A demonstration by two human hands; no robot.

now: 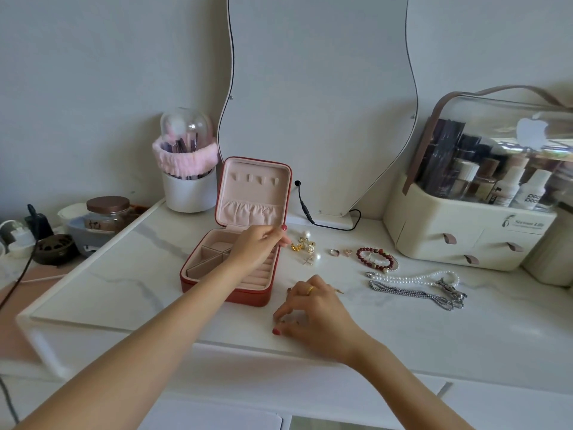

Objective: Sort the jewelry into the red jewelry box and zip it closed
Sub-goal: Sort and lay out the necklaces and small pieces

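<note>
Head view: the red jewelry box [235,268] stands open on the marble tabletop [124,283], its padded pink compartments apparently empty. My left hand [259,248] hovers over it, fingers curled; contents unclear. My right hand [313,311] pinches something small. Beaded bracelet [376,259], pearl strand [412,279], earrings [305,245] remain unsorted.

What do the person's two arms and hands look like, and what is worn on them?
Both forearms are bare, no sleeves in view. The right hand wears a gold ring on one finger. Nails on the left hand and right hand are painted dark red.
</note>
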